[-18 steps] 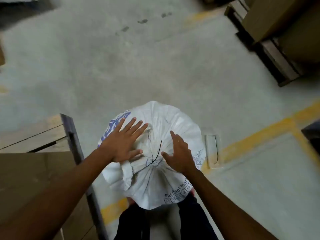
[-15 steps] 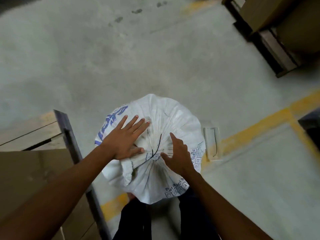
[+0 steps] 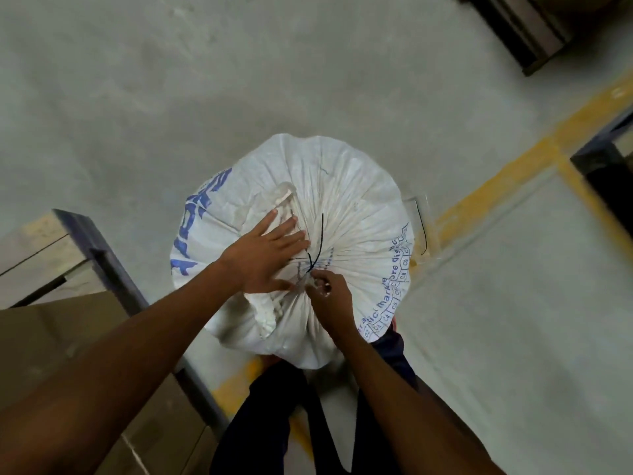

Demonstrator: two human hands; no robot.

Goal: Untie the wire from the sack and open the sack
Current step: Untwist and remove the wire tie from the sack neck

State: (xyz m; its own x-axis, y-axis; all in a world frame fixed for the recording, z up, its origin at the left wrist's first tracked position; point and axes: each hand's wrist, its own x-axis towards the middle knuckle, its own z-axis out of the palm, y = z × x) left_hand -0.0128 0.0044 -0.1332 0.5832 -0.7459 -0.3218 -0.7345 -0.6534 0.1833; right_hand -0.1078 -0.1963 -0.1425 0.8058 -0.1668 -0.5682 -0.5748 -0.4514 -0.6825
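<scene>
Right hand (image 3: pixel 329 301) curls at the gathered neck, fingertips pinched on the tie of one black wire (image 3: pixel 318 241); left hand (image 3: pixel 265 252) lies flat, fingers spread, pressing the folds; one white woven sack (image 3: pixel 356 214) stands on the concrete floor (image 3: pixel 171 97) between the person's legs.

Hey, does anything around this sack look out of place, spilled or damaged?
Nothing looks spilled or torn. The white sack is tied shut with black wire. One stray item: a small clear packet with a thin dark wire lies on the floor just right of the sack, beside the yellow line.
</scene>
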